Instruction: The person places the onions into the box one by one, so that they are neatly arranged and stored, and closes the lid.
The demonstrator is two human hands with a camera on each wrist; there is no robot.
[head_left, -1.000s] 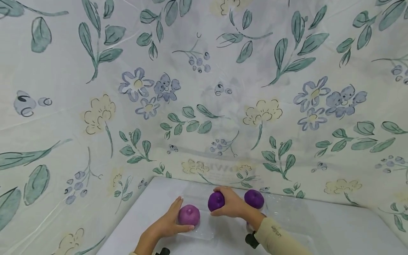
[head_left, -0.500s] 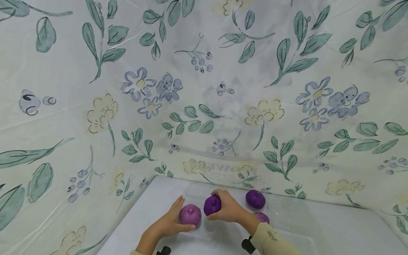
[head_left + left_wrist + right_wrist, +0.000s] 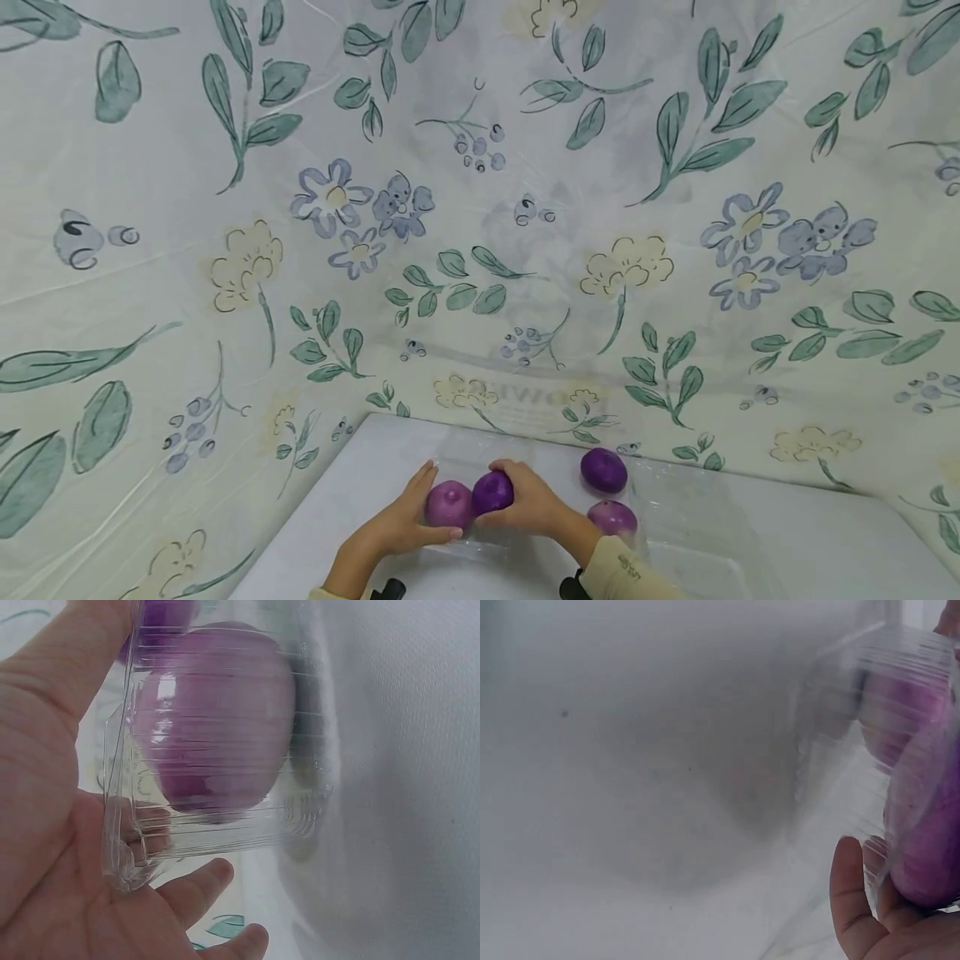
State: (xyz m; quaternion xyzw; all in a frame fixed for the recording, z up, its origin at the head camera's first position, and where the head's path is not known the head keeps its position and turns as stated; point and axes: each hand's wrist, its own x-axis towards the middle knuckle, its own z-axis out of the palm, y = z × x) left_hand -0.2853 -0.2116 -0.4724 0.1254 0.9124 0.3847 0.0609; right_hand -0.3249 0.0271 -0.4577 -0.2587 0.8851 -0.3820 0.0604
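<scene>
Left hand (image 3: 397, 518), fingers spread, is steadying the tray (image 3: 217, 841); right hand (image 3: 534, 502), pinching the dark onion (image 3: 492, 492), should be lowering gently.

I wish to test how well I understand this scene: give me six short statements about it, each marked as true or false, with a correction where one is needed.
1. The right hand holds a dark onion. True.
2. The left hand grips the dark onion too. False: it is at one end of the clear tray.
3. A pale onion is in this tray. True.
4. Two other onions lie to the right of the tray. True.
5. Only three onions show in the head view. False: four show.
6. The wall is plain. False: it carries a floral print.
</scene>
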